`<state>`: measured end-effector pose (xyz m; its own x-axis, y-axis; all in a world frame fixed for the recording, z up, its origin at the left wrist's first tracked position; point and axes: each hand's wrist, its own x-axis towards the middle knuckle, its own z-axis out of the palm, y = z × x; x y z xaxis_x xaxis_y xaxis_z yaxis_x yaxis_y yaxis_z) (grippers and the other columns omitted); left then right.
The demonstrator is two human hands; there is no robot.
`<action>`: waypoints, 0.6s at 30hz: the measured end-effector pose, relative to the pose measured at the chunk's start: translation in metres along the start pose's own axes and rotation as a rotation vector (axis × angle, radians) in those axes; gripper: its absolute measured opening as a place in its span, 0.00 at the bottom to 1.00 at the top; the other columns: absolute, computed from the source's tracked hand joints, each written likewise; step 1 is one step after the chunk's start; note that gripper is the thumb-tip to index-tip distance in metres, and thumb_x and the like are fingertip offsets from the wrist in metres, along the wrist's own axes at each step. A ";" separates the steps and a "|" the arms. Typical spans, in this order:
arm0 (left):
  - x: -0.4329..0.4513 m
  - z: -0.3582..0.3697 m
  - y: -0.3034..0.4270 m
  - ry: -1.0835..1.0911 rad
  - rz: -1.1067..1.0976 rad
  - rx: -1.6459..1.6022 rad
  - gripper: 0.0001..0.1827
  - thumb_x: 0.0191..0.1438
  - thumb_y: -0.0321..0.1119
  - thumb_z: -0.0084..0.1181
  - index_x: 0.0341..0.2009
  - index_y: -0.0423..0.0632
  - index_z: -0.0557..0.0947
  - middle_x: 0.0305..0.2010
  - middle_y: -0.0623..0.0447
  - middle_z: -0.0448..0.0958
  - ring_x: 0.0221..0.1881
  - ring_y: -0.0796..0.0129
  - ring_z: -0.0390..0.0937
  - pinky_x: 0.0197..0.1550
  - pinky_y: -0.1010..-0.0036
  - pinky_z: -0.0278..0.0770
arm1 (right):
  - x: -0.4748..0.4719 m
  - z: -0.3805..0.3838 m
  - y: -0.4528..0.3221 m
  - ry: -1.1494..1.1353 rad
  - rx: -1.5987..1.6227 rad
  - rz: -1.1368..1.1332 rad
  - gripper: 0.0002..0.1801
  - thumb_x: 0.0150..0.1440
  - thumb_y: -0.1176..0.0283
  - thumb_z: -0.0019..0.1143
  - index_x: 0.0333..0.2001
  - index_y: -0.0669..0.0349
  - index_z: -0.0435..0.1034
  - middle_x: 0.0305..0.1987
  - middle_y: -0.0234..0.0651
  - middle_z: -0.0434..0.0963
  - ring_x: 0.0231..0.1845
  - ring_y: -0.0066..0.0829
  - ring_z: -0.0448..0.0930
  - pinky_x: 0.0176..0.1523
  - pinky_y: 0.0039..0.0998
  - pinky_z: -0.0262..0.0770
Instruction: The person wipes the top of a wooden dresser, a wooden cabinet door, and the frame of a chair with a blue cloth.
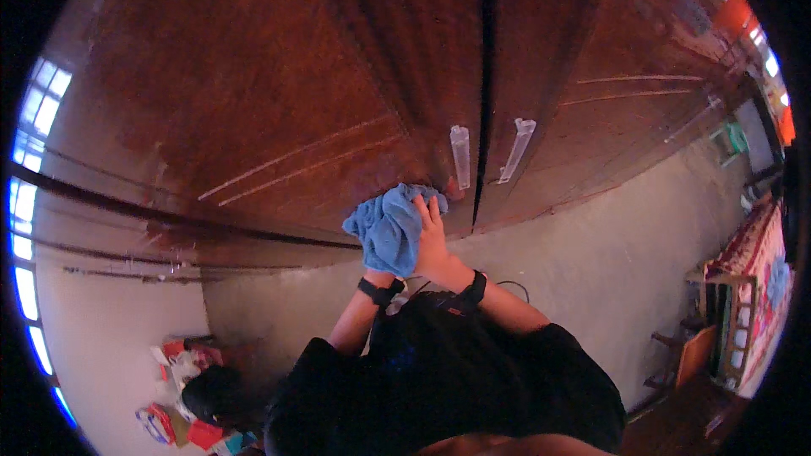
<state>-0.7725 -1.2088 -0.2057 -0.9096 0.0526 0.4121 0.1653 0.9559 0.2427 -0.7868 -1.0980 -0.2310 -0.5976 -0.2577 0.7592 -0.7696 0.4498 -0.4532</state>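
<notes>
A crumpled blue cloth (393,228) is bunched between my two hands, in front of a glossy reddish-brown wooden wardrobe (253,76). My right hand (434,244) grips the cloth from its right side, with fingers laid over it. Most of my left hand (379,278) is hidden behind the cloth's folds; only the part near the wrist shows. Just right of the cloth, two clear plastic door handles (462,157) (518,151) flank the dark gap (484,76) between the wardrobe doors. Black bands circle both wrists.
Grey concrete floor (570,266) runs below the wardrobe. At the right stand a bed with a patterned cover (754,247), an orange-brown wooden board (696,354) and a green stool (736,138). Bags and boxes (190,361) are piled at the lower left, near a barred window (28,297).
</notes>
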 end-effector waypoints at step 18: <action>-0.062 0.050 -0.095 0.099 -0.164 -0.598 0.30 0.54 0.44 0.60 0.59 0.46 0.73 0.61 0.49 0.73 0.61 0.59 0.70 0.61 0.67 0.69 | 0.012 0.020 -0.012 -0.106 0.259 -0.141 0.33 0.54 0.54 0.56 0.59 0.62 0.67 0.68 0.52 0.63 0.72 0.61 0.56 0.71 0.64 0.47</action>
<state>-0.7508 -1.2883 -0.2978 -0.9064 -0.1356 0.4001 0.2368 0.6210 0.7471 -0.7887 -1.1234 -0.2259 -0.4903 -0.3957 0.7765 -0.8703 0.1741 -0.4608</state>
